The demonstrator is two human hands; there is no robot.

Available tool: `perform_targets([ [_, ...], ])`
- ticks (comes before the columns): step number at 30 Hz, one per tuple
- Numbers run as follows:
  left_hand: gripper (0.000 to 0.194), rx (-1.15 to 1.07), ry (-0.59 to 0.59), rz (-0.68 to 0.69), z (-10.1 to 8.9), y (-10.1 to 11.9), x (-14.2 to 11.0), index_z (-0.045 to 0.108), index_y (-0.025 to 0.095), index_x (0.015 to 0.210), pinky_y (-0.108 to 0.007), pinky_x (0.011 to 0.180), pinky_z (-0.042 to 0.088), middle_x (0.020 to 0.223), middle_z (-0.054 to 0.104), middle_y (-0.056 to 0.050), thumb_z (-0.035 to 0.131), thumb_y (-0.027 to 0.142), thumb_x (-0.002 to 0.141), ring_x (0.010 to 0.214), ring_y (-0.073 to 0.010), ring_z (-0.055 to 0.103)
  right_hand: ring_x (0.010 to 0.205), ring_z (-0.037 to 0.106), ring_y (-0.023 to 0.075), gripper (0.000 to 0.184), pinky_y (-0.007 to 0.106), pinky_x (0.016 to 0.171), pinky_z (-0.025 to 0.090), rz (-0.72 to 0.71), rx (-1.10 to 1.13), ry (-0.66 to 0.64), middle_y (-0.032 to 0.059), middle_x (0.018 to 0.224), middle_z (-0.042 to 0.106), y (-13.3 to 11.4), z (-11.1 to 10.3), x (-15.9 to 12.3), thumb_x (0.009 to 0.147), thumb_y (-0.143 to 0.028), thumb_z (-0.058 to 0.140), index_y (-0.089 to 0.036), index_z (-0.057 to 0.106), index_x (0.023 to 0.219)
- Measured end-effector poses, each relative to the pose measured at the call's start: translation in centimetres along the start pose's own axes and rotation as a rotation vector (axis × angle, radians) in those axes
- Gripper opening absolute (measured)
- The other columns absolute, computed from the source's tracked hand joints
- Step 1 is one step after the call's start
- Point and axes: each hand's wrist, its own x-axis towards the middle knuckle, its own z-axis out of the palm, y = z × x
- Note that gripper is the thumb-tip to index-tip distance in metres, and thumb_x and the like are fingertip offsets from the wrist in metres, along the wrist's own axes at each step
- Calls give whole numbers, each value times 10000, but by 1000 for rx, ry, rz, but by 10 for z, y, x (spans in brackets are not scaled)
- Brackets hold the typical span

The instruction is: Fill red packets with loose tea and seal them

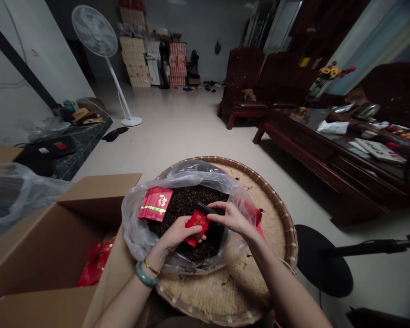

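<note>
My left hand is closed on a small red packet with gold lettering, thumb across its front. Pinched in my right hand is a short black trough-like tool, its end at the packet's upper edge. Whether the tool carries anything cannot be made out. Below both hands lies dark loose tea leaf in a clear plastic bag with its mouth folded wide. A fanned stack of red packets with a green stripe rests on the leaf, to the left of my hands.
The bag sits on a round woven bamboo tray. More red packets lie behind my right wrist. At left, an open cardboard box contains red packets. A black round stand base is at right, near a dark wooden table.
</note>
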Motion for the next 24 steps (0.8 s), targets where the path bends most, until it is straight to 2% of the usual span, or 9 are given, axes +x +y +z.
perform_targets([
  [3, 418, -3, 5, 12, 0, 0, 1, 620, 69, 922, -226, 559, 496, 725, 718, -118, 753, 367, 660, 602, -161, 668, 593, 581, 140, 375, 254, 549, 453, 32, 30, 12, 46, 826, 704, 1, -1, 0, 681, -372, 685, -137, 682, 974],
  [7, 413, -16, -6, 16, -1, 0, 0, 634, 72, 912, -226, 569, 504, 775, 718, -120, 762, 365, 651, 640, -169, 676, 737, 630, 185, 410, 284, 607, 494, 2, 111, 41, 64, 973, 694, 10, -10, 0, 695, -408, 683, -166, 665, 1025],
  [9, 411, -22, 0, 23, -2, 0, 0, 641, 76, 912, -227, 574, 507, 843, 716, -130, 764, 367, 648, 675, -179, 682, 858, 636, 222, 414, 337, 717, 507, -33, 32, 139, 77, 1041, 682, 21, -17, 1, 710, -404, 676, -176, 653, 1055],
  [12, 419, -15, 36, 30, -2, -1, -1, 640, 86, 939, -229, 574, 503, 928, 708, -145, 757, 372, 655, 729, -199, 689, 1002, 601, 286, 444, 437, 886, 447, -50, -206, 306, 125, 1096, 663, 43, -23, 1, 685, -353, 700, -151, 645, 1076],
  [16, 431, -4, 56, 70, 0, -4, 1, 639, 95, 969, -245, 613, 506, 968, 703, -145, 754, 370, 657, 763, -202, 685, 1066, 558, 325, 489, 475, 936, 399, -88, -345, 412, 167, 1107, 644, 53, -16, 0, 654, -348, 721, -124, 639, 1081],
  [18, 430, -3, 54, 86, 2, -7, 2, 641, 93, 969, -249, 637, 505, 960, 704, -138, 752, 369, 659, 756, -192, 680, 1021, 577, 286, 413, 438, 900, 427, -144, -259, 443, 138, 1085, 651, 46, -7, -1, 731, -396, 651, -154, 641, 1066],
  [20, 439, -7, 54, 84, 4, -9, 2, 638, 94, 967, -248, 625, 498, 933, 707, -129, 754, 379, 654, 739, -191, 677, 909, 610, 237, 343, 374, 808, 469, -172, -102, 415, 101, 1005, 674, 36, 4, -2, 785, -426, 584, -176, 655, 1009],
  [24, 453, -33, 41, 75, 7, -9, 2, 635, 96, 969, -248, 628, 482, 855, 705, -96, 759, 391, 648, 720, -186, 663, 629, 590, 173, 258, 284, 606, 458, -86, 123, 313, 39, 677, 672, 24, 22, 0, 706, -428, 653, -170, 667, 703],
])
